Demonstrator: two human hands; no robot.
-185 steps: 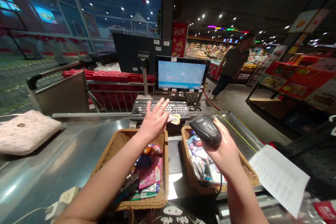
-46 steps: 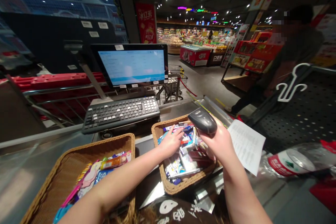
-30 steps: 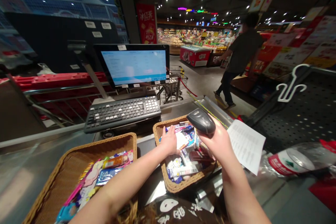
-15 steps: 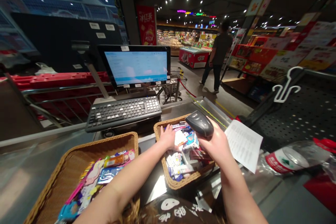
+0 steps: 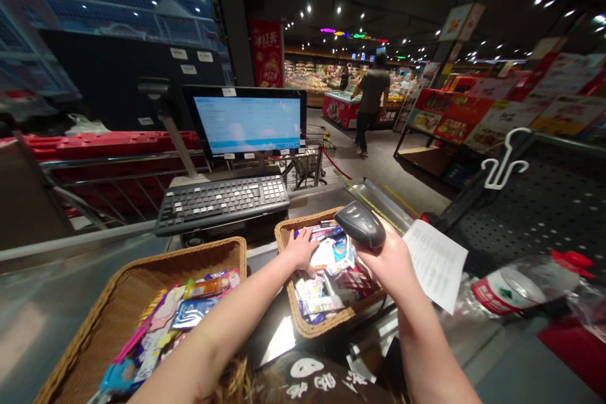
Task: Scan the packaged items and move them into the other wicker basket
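My right hand is closed around a dark handheld scanner, held above the right wicker basket. That basket is full of small packets. My left hand reaches into it with its fingers curled over a white and blue packet; whether the packet is lifted I cannot tell. To the left stands a second wicker basket with several colourful packets lying in it.
Behind the baskets are a black keyboard and a lit monitor on the steel counter. A printed sheet and a plastic bottle lie at the right. A person walks in the far aisle.
My left hand moved from the keyboard into the right basket and has been shifting among its packets. The scanner stays in my right hand. The person in the aisle has walked farther away.
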